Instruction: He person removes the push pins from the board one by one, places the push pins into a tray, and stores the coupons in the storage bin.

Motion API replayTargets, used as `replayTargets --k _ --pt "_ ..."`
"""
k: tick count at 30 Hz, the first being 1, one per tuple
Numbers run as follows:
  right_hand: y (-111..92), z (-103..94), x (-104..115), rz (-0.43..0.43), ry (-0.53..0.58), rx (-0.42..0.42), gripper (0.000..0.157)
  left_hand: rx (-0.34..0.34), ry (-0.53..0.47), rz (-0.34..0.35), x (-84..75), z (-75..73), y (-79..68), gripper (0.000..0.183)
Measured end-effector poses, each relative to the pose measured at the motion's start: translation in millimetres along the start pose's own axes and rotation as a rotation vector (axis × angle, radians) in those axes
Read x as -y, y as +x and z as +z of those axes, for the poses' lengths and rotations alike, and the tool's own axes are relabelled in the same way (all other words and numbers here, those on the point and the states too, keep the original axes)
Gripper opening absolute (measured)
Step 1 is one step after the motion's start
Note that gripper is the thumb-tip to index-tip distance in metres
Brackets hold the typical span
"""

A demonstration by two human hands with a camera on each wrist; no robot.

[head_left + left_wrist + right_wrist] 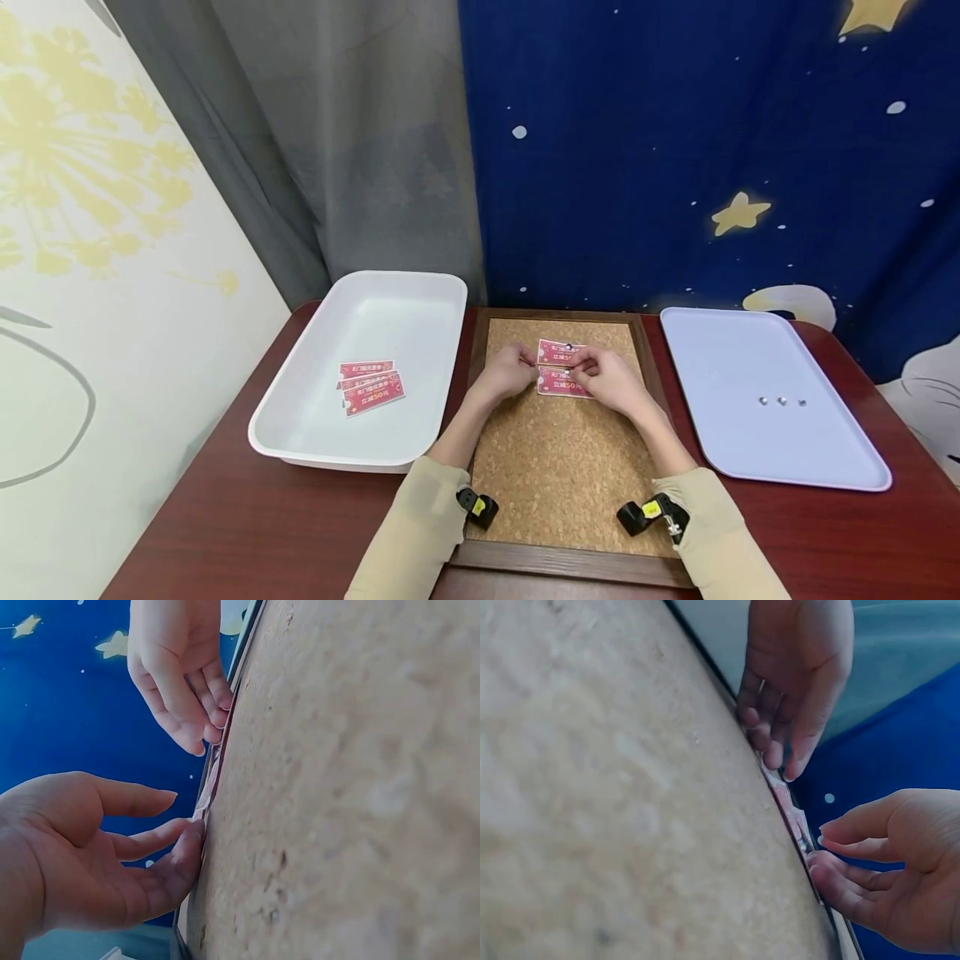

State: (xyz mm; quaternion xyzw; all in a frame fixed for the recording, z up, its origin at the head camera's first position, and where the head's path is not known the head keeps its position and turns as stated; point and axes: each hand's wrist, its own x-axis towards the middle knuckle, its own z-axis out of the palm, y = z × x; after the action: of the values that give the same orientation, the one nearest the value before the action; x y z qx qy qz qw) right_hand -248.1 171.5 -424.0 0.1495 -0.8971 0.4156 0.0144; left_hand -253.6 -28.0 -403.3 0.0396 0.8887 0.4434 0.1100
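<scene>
Two red-and-white coupons, an upper one [552,352] and a lower one [553,383], lie one above the other on a framed cork board [562,467]. A small pushpin [569,346] sits at the top of the upper coupon. My left hand [510,372] touches the lower coupon's left edge with its fingertips; in the left wrist view its thumb stands apart from the fingers. My right hand [611,382] pinches a tiny silver pushpin [566,372] at the lower coupon's top edge, between thumb and index finger. That hand covers the lower coupon's right part.
Left of the board stands a white tub [300,417] with several overlapping coupons [374,393]. A pale blue tray [795,454] on the right holds three silver pushpins [782,401]. Behind the dark red table [225,533] hang grey and blue curtains.
</scene>
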Motion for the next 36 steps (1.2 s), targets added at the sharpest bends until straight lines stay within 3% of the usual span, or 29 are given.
replayTargets --k 10,20,28,36 --pt "5.5 7.1 -1.2 0.017 -0.078 0.01 0.013 0.039 -0.013 -0.044 -0.9 3.6 4.7 0.008" --pt "9.3 9.8 -1.6 0.042 -0.11 -0.026 0.008 0.033 -0.067 -0.061 0.7 7.4 7.2 0.007" --pt "12.0 10.7 0.3 0.032 -0.127 -0.052 0.004 0.015 -0.029 -0.083 -1.3 8.6 9.8 0.007" --pt "15.0 9.3 2.8 0.078 -0.177 -0.051 0.003 0.03 -0.038 -0.123 -3.6 9.6 11.1 0.009"
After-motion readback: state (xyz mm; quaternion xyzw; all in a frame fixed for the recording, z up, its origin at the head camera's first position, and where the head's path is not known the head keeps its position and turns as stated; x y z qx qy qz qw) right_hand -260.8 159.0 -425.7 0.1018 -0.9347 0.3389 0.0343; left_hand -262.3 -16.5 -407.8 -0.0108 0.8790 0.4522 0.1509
